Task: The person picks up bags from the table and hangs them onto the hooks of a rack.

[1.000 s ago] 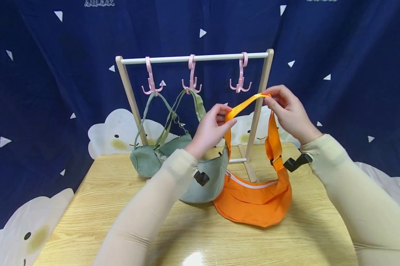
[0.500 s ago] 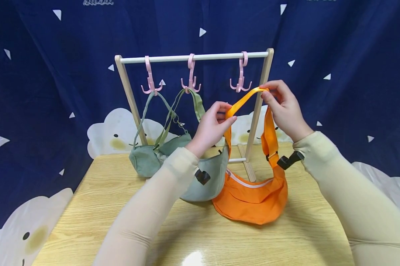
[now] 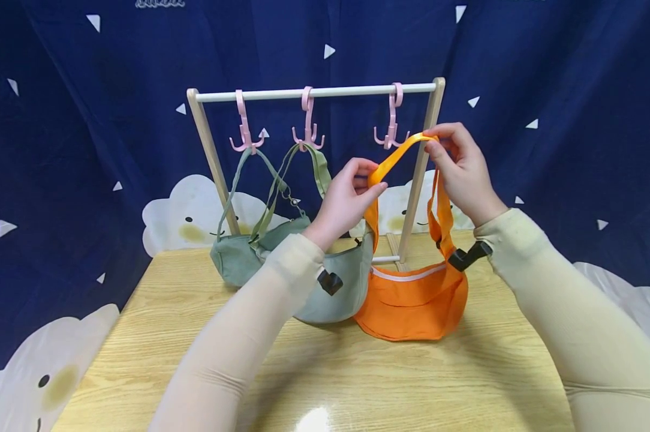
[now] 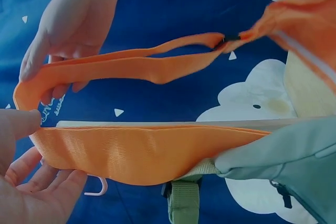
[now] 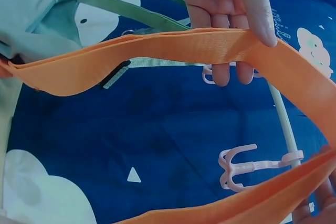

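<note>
An orange crescent-shaped bag [image 3: 411,306] with a white zipper hangs by its strap between both hands; whether its bottom touches the table I cannot tell. My left hand [image 3: 343,201] pinches the left side of the strap [image 4: 115,150] between thumb and fingers. Higher up and to the right, my right hand [image 3: 465,171] pinches the strap's top, just right of and below the right-hand pink hook [image 3: 391,123]. That hook also shows from below in the right wrist view, inside the strap's loop. Behind my left wrist, a grey-green bag [image 3: 341,288] is partly hidden and overlaps the orange bag's left edge.
A wooden rack with a white rail [image 3: 352,92] stands at the table's back. Its left pink hook [image 3: 244,129] and middle pink hook [image 3: 307,123] carry green bag straps. A smaller green bag [image 3: 235,261] is at left. Behind is a navy curtain [image 3: 141,90].
Both hands have risen, the right one also moving left toward the right-hand hook. The orange bag has come up and back with them. The middle hook has shifted slightly left.
</note>
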`<state>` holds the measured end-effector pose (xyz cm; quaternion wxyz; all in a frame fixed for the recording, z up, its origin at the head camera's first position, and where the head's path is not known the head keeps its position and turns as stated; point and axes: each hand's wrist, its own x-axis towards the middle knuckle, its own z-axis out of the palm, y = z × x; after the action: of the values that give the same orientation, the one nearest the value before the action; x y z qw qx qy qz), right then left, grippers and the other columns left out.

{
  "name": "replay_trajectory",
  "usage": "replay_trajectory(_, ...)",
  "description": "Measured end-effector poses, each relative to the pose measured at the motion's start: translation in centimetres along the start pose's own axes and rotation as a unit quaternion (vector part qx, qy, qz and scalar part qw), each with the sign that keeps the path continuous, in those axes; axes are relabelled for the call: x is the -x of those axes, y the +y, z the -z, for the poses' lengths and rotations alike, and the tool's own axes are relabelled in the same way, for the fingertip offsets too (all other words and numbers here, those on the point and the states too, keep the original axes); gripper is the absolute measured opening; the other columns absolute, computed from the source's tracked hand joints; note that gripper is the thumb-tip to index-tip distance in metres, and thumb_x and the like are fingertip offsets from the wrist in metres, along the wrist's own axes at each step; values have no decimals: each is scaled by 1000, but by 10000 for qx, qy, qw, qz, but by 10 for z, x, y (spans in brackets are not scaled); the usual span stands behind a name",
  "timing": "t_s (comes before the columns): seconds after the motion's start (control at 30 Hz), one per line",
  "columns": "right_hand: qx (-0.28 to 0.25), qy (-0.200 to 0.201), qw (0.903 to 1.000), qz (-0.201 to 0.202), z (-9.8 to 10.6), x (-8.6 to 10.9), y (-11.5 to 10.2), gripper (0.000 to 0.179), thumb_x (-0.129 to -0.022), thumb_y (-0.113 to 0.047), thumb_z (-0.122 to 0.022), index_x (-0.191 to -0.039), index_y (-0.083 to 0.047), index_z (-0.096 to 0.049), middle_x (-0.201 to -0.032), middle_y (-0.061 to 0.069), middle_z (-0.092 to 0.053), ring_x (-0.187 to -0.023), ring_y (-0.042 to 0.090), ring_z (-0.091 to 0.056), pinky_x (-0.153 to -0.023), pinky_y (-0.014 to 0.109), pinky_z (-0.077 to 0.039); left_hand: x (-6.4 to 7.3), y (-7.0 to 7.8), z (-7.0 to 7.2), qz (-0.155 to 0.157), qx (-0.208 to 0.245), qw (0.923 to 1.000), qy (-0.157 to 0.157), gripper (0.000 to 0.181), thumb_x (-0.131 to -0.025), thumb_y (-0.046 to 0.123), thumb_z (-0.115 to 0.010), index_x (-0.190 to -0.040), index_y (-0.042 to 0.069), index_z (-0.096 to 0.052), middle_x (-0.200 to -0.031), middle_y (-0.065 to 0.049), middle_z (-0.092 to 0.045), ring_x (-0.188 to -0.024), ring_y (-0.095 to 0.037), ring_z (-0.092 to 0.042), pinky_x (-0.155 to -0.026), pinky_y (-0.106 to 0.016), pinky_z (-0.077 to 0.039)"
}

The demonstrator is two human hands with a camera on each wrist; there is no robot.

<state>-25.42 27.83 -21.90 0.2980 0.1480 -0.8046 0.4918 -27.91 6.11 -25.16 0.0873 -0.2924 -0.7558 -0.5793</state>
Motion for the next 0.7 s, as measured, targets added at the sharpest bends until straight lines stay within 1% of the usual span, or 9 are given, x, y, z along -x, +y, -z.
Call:
replay_trajectory(0.07,-35,36,10000,48,0,-1,0,25,-106,-22,-57,-131,-19,-61,-109,-8,-59,-87,18,-49,-73,21,-42,-1,1,0,43,4,10000,-15,35,-97,15,-73,-127,7,-57,-122,-12,-65,-105,-24,-68,-92,-25,-58)
replay_trajectory(0.2,-134,97,9998,149,0,-3,-1,25,-106,-21,-58,-130,-18,-62,-107,-7,-60,-84,17,-48,-71,21,-41,-2,2,-2,122,30,9999,-19,36,-97,15,-73,-127,9,-57,-121,-11,-64,-105,-22,-68,-90,-25,-59)
replay_trajectory(0.27,-181,123,9996,171,-1,-3,-2,25,-106,-21,-58,-130,-18,-62,-107,-7,-61,-85,15,-49,-72,21,-41,-3,3,-3,142,61,9999,-14,36,-96,15,-74,-127,9,-57,-121,-10,-64,-104,-22,-68,-90,-24,-59)
replay_trajectory(0.47,-287,223,9991,229,-3,-5,-4,23,-107,-19,-56,-129,-19,-62,-107,-6,-62,-88,13,-51,-75,21,-42,-4,6,-5,61,84,9999,-5,35,-96,14,-74,-127,7,-57,-121,-12,-65,-104,-23,-68,-91,-24,-59)
replay_trajectory(0.57,-330,281,9987,277,-3,-5,-6,22,-107,-18,-56,-128,-20,-62,-106,-8,-62,-87,13,-51,-75,21,-42,-5,8,-7,68,90,9999,5,35,-96,14,-73,-127,8,-57,-122,-11,-64,-104,-23,-69,-92,-25,-59)
replay_trajectory(0.7,-412,300,9983,293,-2,-4,-7,22,-107,-18,-55,-128,-20,-62,-108,-11,-62,-91,13,-53,-79,22,-43,-5,10,-9,82,136,9999,-36,36,-96,14,-73,-127,8,-56,-123,-10,-64,-104,-23,-69,-92,-26,-59)
